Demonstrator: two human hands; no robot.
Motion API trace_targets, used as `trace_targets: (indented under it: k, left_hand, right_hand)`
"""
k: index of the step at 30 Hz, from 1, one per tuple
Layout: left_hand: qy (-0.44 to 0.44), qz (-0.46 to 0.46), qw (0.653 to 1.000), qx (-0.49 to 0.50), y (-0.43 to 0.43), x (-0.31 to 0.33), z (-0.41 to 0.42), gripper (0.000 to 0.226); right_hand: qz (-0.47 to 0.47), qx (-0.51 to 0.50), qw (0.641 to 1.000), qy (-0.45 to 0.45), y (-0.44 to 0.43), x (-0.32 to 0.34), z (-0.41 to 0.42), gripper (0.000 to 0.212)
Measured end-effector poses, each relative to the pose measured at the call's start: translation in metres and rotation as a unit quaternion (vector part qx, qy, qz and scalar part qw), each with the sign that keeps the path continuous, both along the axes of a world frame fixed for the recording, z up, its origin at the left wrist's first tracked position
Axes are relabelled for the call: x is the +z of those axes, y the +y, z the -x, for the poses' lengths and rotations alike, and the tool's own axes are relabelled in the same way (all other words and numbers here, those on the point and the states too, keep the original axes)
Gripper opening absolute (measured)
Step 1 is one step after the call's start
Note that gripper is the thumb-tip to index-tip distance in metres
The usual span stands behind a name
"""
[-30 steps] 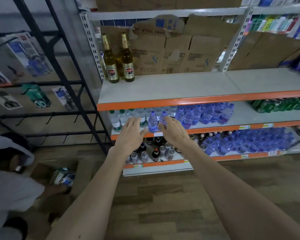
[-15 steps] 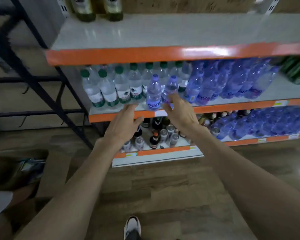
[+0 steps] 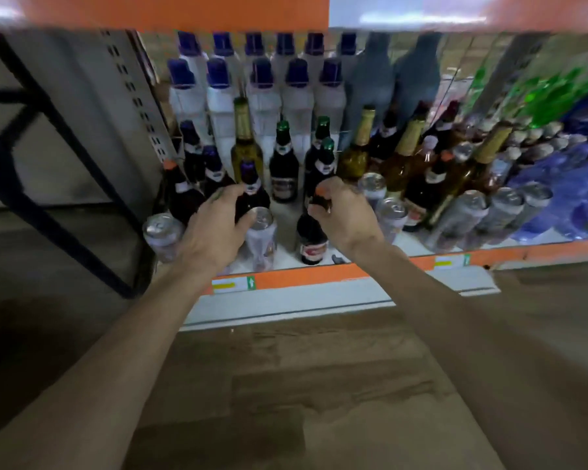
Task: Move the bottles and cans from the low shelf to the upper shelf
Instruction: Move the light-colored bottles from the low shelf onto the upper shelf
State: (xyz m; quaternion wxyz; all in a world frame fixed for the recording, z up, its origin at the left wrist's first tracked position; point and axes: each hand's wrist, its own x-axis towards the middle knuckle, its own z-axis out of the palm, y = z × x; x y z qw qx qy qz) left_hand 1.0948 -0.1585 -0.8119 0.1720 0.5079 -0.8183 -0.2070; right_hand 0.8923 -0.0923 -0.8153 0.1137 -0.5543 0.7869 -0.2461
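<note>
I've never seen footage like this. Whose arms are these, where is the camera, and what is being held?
No machine here: a person wears a camera on the head, looking down at their own arms. The low shelf holds upright bottles and cans. The right hand grips the neck of a dark red-labelled bottle. The left hand reaches round a purple-topped bottle beside a silver can; whether it grips yet is unclear.

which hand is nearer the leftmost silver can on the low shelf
Left. The left hand sits right of that can; the right hand is farther right, gripping the neck of a dark bottle.
</note>
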Motion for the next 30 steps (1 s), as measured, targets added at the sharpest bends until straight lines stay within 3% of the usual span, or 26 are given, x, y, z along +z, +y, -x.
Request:
trace_targets:
  k: [6, 11, 14, 19, 24, 30]
  left_hand:
    - [0.073, 0.017, 0.997, 0.02, -0.008, -0.037, 0.0, 0.041]
    - [0.062, -0.017, 0.998, 0.019, 0.004, -0.036, 0.002, 0.036]
    - [0.077, -0.005, 0.997, 0.007, 0.002, -0.043, 0.023, 0.036]
    - [0.072, -0.001, 0.997, 0.008, 0.005, -0.043, 0.047, 0.041]
    - [0.059, -0.04, 0.997, -0.021, 0.0, -0.028, 0.073, 0.051]
    - [0.149, -0.018, 0.988, -0.031, -0.022, 0.015, 0.094, 0.039]
  right_hand:
    - [0.129, -0.041, 0.991, -0.001, 0.012, -0.024, -0.015, 0.03]
    - [0.079, -0.063, 0.994, -0.033, 0.042, -0.03, -0.013, 0.02]
    - [0.062, -0.081, 0.995, -0.001, 0.048, -0.049, 0.001, 0.024]
    - [0.067, -0.122, 0.99, -0.031, 0.052, -0.055, 0.023, 0.024]
    - [0.062, -0.128, 0.99, -0.004, 0.029, -0.029, 0.063, 0.022]
    - [0.069, -0.169, 0.983, 0.023, -0.006, 0.023, 0.119, 0.036]
